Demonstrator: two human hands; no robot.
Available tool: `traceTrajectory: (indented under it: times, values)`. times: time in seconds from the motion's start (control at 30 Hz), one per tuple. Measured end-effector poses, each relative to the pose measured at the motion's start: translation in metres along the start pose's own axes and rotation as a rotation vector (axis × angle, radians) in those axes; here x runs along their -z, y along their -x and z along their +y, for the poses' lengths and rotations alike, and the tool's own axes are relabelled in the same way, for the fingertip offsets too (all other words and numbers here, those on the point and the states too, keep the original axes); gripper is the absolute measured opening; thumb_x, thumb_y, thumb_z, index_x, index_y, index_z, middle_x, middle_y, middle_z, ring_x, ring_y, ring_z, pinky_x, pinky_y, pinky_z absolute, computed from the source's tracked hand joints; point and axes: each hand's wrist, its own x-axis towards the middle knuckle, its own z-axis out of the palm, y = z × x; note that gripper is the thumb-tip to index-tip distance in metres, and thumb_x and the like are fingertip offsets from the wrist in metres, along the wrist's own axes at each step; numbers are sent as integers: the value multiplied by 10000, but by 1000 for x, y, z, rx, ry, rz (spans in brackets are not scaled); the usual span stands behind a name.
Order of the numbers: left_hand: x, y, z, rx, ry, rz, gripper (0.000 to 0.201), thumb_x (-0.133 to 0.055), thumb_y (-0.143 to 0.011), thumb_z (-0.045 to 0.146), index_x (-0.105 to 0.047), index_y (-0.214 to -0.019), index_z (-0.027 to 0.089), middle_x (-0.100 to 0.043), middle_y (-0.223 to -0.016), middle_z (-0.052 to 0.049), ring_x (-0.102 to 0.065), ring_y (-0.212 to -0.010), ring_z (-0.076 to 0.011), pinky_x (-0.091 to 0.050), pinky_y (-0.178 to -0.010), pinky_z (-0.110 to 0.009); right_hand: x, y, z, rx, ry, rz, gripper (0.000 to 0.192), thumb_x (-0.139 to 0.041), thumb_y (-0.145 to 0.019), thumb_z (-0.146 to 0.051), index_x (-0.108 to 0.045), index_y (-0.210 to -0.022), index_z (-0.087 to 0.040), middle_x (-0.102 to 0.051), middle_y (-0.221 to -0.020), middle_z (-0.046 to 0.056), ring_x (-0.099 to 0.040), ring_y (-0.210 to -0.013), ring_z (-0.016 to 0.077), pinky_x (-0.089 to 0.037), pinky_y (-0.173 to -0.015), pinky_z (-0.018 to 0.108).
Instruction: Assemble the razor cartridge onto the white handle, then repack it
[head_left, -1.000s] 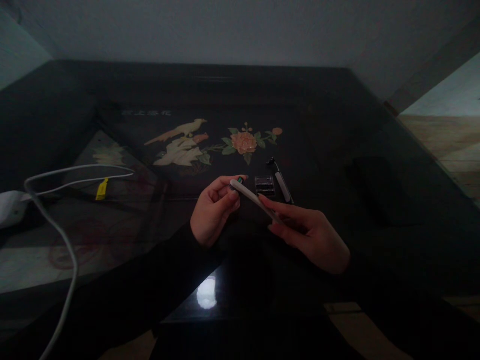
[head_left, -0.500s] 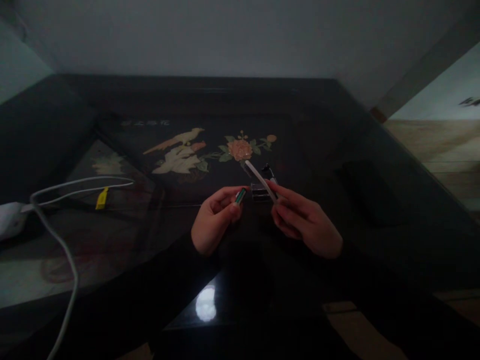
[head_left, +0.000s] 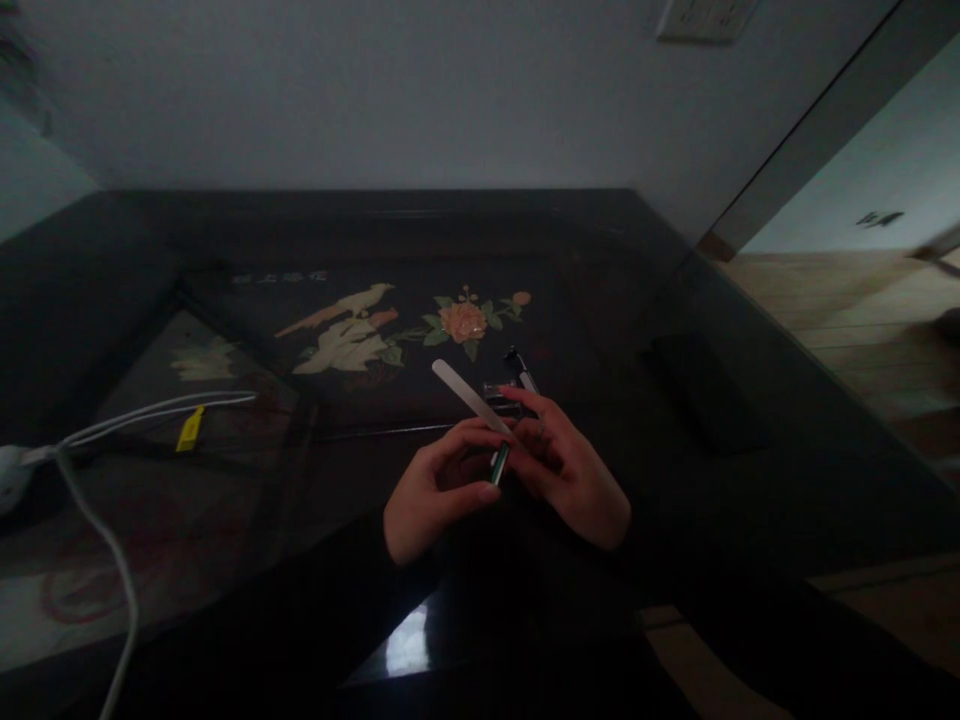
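My left hand [head_left: 427,490] pinches a small green-and-white piece [head_left: 499,464] between thumb and fingers; its exact kind cannot be made out. In my right hand [head_left: 577,480] is a pale, flat strip with a rounded end, like a nail file [head_left: 466,392]. The file slants up and to the left, and its lower end meets the fingers close to the green piece. Just beyond the right fingers lie a small, shiny, clear-looking item [head_left: 493,389] and a slim dark-and-silver item [head_left: 526,374], both partly hidden by that hand.
Under the glass of the dark tabletop [head_left: 600,300] is a bird-and-flower picture [head_left: 352,340]. A white cable [head_left: 112,540] with a yellow tag [head_left: 190,429] runs along the left from a white block [head_left: 11,478]. A dark flat object [head_left: 705,395] lies at right. Behind stands the wall [head_left: 375,100].
My right hand has moved left and its file now meets the green piece in my left hand. The file tilts more to the left. The view has shifted up and to the right.
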Motion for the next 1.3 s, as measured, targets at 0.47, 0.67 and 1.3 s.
traceTrajectory:
  times: [0.47,0.67,1.3]
  values:
    - [-2,1,4,-46,-47,56,331,-841,-588,276,-753,-899,202,-644,-1003,-74,-611,-1017,-242,-471,-930,-353,-2,2,-2,201,282,-32,480,-522,-901,-209,-390,-1362,-243,-595,-1267,101,-590,-1165,220,-511,-939,382]
    - [-2,1,5,-62,-31,96,307,-832,-602,270,-752,-889,198,-649,-987,-70,-617,-1010,-236,-474,-925,-340,-1,3,0,193,388,-6,487,-548,-890,-225,-391,-1351,-234,-660,-1086,75,-669,-932,195,-551,-782,339]
    - [-4,2,6,-49,-197,105,304,-821,-611,215,-712,-890,162,-664,-952,-64,-638,-929,-199,-506,-879,-311,1,4,-5,649,712,133,354,-597,-850,-151,-620,-1167,-308,-573,-948,40,-549,-885,177,-515,-774,335]
